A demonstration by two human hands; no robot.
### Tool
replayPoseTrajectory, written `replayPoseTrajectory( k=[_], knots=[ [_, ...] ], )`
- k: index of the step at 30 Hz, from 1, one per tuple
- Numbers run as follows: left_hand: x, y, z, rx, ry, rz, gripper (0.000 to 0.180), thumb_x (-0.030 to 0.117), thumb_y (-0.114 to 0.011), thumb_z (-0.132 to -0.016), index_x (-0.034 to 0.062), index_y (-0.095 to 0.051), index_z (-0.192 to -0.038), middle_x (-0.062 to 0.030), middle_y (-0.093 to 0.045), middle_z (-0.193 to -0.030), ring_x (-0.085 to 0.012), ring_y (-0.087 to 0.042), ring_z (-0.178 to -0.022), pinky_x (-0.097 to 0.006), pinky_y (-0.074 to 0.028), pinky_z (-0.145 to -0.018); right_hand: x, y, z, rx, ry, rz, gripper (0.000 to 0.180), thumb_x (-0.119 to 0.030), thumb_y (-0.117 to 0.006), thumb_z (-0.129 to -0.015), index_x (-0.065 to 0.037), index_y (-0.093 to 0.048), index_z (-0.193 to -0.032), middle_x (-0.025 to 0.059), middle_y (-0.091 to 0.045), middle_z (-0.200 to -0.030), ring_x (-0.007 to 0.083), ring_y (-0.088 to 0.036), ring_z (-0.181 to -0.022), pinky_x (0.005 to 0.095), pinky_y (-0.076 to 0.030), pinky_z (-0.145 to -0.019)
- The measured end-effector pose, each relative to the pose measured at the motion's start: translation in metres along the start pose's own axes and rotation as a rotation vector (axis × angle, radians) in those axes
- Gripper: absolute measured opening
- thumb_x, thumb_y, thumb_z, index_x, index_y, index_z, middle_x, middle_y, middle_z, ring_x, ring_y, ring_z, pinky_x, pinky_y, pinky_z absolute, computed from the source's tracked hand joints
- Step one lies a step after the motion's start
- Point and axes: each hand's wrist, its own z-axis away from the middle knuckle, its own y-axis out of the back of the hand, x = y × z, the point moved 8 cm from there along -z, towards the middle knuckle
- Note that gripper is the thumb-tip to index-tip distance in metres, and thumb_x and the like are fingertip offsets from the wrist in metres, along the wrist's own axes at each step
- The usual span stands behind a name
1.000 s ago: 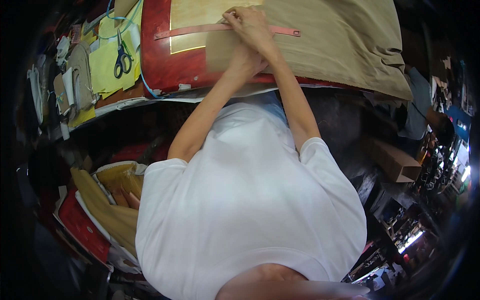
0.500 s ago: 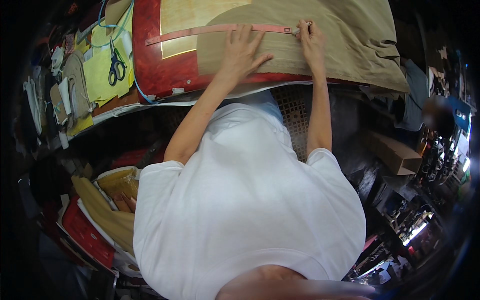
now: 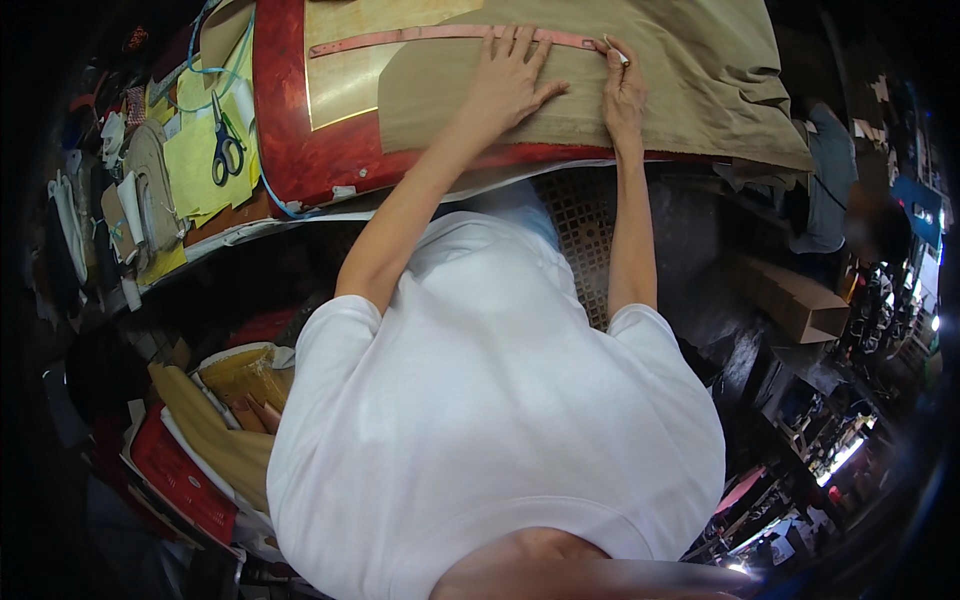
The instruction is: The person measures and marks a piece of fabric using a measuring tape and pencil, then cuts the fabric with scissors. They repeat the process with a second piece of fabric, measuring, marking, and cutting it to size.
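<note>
Ruler (image 3: 440, 32), pink, across brown cloth (image 3: 690, 90) and yellow panel (image 3: 340, 90) | head view: left hand (image 3: 510, 85) splayed, fingertips on ruler, grasping nothing | right hand (image 3: 624, 95) pinches small pale stick (image 3: 624, 59) by ruler's right end | I'd say ruler's placed; can't make out cloth marks, remainder unclear

White short-sleeved T-shirt (image 3: 495, 400) — round collar (image 3: 540, 501) — light-blue garment (image 3: 530, 212) below
</note>
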Motion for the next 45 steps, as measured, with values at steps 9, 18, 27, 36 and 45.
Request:
replayPoseTrajectory(
  k=[9,18,27,36,45],
  knots=[
    [0.006,0.003,0.007,0.065,0.011,0.034,0.070,0.061,-0.048,-0.091,0.0089,-0.050,-0.139,-0.0143,-0.041,-0.145,-0.0323,-0.035,-0.135,-0.053,-0.021,-0.113,0.001,0.002,0.002,0.007,-0.003,0.069,0.035,-0.031,-0.044,-0.105,-0.005,-0.057,-0.124,0.0101,-0.071,-0.107,0.0199,-0.064,-0.101,0.0315,-0.046,-0.091],
    [0.006,0.007,0.007,0.118,0.029,0.100,0.068,0.060,-0.053,-0.089,0.0102,-0.053,-0.136,-0.0171,-0.043,-0.136,-0.0322,-0.036,-0.131,-0.052,-0.022,-0.113,-0.007,0.005,-0.001,0.005,-0.103,0.004,0.027,-0.023,-0.051,-0.101,0.000,-0.064,-0.107,0.0112,-0.067,-0.085,0.0259,-0.063,-0.076,0.0362,-0.047,-0.071],
    [0.004,0.010,0.007,0.116,0.047,0.105,0.069,0.062,-0.055,-0.086,0.0110,-0.055,-0.133,-0.0148,-0.045,-0.136,-0.0309,-0.038,-0.130,-0.052,-0.023,-0.112,0.003,-0.014,-0.014,-0.035,-0.066,-0.007,0.030,-0.027,-0.053,-0.100,0.000,-0.064,-0.095,0.0098,-0.064,-0.075,0.0223,-0.060,-0.068,0.0351,-0.047,-0.065],
    [0.003,0.007,0.007,0.090,0.059,0.135,0.072,0.063,-0.055,-0.086,0.0092,-0.054,-0.133,-0.0129,-0.045,-0.137,-0.0288,-0.036,-0.134,-0.053,-0.023,-0.112,0.013,0.005,-0.018,0.122,-0.168,-0.138,0.033,-0.027,-0.048,-0.103,0.004,-0.060,-0.105,0.0128,-0.069,-0.089,0.0207,-0.069,-0.080,0.0316,-0.054,-0.076],
    [0.003,0.008,0.007,0.063,0.063,0.110,0.067,0.060,-0.054,-0.088,0.0096,-0.054,-0.133,-0.0141,-0.046,-0.134,-0.0306,-0.034,-0.134,-0.052,-0.022,-0.113,-0.014,-0.003,-0.018,0.096,-0.098,0.088,0.032,-0.029,-0.050,-0.102,0.001,-0.061,-0.106,0.0161,-0.070,-0.091,0.0271,-0.068,-0.083,0.0380,-0.051,-0.074]
  ],
)
